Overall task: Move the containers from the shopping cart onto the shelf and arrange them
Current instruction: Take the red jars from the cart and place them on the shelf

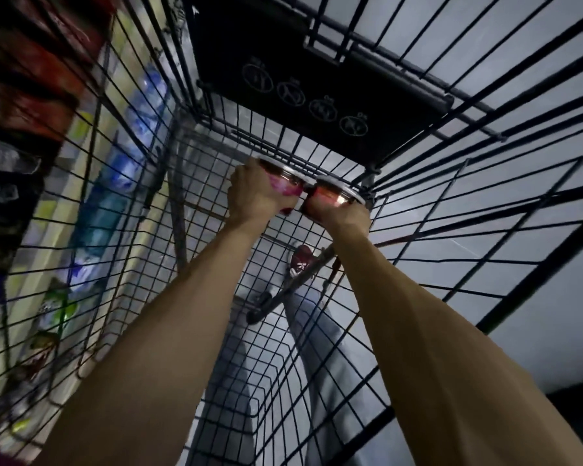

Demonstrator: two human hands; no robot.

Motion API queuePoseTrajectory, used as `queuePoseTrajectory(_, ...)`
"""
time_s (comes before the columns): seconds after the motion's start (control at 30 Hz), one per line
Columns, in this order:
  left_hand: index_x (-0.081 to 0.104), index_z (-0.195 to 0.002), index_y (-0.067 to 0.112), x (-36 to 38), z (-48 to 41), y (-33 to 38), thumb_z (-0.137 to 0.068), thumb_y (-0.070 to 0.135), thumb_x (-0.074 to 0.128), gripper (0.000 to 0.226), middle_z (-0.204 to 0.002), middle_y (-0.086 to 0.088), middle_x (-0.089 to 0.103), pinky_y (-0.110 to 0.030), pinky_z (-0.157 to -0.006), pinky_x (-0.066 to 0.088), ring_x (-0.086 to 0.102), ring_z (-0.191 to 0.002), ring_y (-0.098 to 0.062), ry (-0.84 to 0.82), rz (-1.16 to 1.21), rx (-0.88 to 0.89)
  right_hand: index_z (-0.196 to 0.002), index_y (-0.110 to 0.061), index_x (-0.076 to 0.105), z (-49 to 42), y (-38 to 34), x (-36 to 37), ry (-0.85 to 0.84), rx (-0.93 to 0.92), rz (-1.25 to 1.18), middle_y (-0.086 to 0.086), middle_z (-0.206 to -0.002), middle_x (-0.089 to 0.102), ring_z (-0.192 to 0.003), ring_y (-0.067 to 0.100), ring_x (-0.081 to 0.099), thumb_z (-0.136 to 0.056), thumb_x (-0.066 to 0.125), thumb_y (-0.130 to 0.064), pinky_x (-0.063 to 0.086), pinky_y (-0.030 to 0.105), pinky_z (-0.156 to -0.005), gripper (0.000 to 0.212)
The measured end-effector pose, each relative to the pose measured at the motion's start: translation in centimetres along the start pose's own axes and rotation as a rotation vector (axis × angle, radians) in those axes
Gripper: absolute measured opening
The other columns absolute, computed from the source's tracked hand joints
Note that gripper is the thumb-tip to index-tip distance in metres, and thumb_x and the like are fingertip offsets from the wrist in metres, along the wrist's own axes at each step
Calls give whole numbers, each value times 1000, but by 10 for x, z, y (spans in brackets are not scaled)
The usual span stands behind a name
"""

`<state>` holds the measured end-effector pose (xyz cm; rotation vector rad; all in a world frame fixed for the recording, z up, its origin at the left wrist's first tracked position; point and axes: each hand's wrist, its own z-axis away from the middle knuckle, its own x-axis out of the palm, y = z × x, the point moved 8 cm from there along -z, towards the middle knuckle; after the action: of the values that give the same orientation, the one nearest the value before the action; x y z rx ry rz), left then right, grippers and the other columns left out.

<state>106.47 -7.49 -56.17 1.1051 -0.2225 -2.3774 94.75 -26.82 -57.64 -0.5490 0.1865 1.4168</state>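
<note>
**Both hands on two containers at the cart's far end**

Both bare arms reach deep into the wire shopping cart (485, 210), down to the end of its floor that lies under a black panel (317, 79) printed with four round symbols.

The left hand (254, 196) has its fingers curled round a pink container (285, 185), gripping it by the side, with the back of the hand towards the camera. The right hand (349, 218) grips a reddish-orange container (327, 198) in the same way, from its right side. Each container has a pale, shiny rim facing the end wall of the cart.

The two containers sit side by side and look as though they touch where their rims meet. The reddish-orange one is close to the right-hand corner of that end wall, and the pink one is just to its left. Whether they rest on the cart floor or are lifted off it cannot be told.

Through the left wall of the cart a shelf (91, 183) shows, stocked with blurred goods in blue, green, red and dark packaging. Below the cart floor, seen through the mesh, are a grey trouser leg (320, 331) and a dark red shoe (302, 260) on a pale floor.
</note>
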Motion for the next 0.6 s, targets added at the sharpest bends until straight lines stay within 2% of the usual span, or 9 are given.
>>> queuePoseTrajectory(0.03,53,-128,13,-2,5,-5,-38,57,93,108,-122,-4,61,-40,-96,52,59,-115,-24,2,18,-10,-94,-9,62,9,2,-3,17,26,-33,3,-89,66,-69,9,62,-75,86,-34,43,14,-38,39)
queuePoseTrajectory(0.2,48,-132,6,-24,59,-31,-54,47,94,100,-122,-11,57,-35,-88,54,59,-109,-26,3,64,-115,-105,-10,61,38,12,-5,13,35,57,4,-94,70,-74,15,71,-48,94,-43,59,27,-56,73)
queuePoseTrajectory(0.27,45,-133,9,-39,80,-42,-51,51,93,105,-123,-10,58,-36,-90,55,60,-108,-24,49,97,-139,-107,-9,59,58,8,-7,-14,7,144,4,-93,70,-70,14,71,-49,94,-43,57,23,-50,75)
queuePoseTrajectory(0.33,47,-133,9,-57,102,-48,-51,48,94,102,-121,-7,61,-23,-85,49,62,-101,-18,84,121,-160,-110,-9,59,78,0,-10,-40,-50,269,3,-88,69,-66,12,71,-58,92,-39,52,19,-44,68)
queuePoseTrajectory(0.37,48,-132,10,-66,114,-53,-50,48,95,101,-119,-5,63,-20,-79,47,61,-96,-15,89,139,-182,-112,-8,58,91,-5,-11,-62,-76,350,3,-88,68,-66,12,70,-55,92,-42,53,20,-45,74)
queuePoseTrajectory(0.4,48,-131,12,-73,125,-60,-45,54,94,106,-116,-2,64,-20,-76,49,62,-94,-13,98,171,-199,-114,-8,57,103,-12,-12,-73,-135,424,3,-89,67,-67,13,70,-47,90,-48,56,24,-49,85)
queuePoseTrajectory(0.47,48,-131,21,-78,137,-90,-24,82,80,127,-111,8,66,-27,-76,59,67,-94,-10,134,224,-224,-119,-8,57,121,-23,-12,-87,-257,567,3,-92,66,-73,17,69,-27,80,-61,61,31,-62,109)
queuePoseTrajectory(0.53,51,-127,27,-80,146,-125,-14,93,67,132,-106,14,66,-29,-73,61,68,-91,-7,204,261,-231,-124,-6,51,158,-43,-16,-73,-388,661,2,-102,64,-85,19,68,-36,85,-60,61,38,-76,109)
queuePoseTrajectory(0.6,53,-124,24,-127,202,-109,-22,82,73,119,-107,13,65,-24,-76,57,65,-96,-8,239,301,-229,-127,-5,43,196,-60,-20,-79,-533,744,3,-110,59,-97,22,64,-53,86,-59,57,41,-87,102)
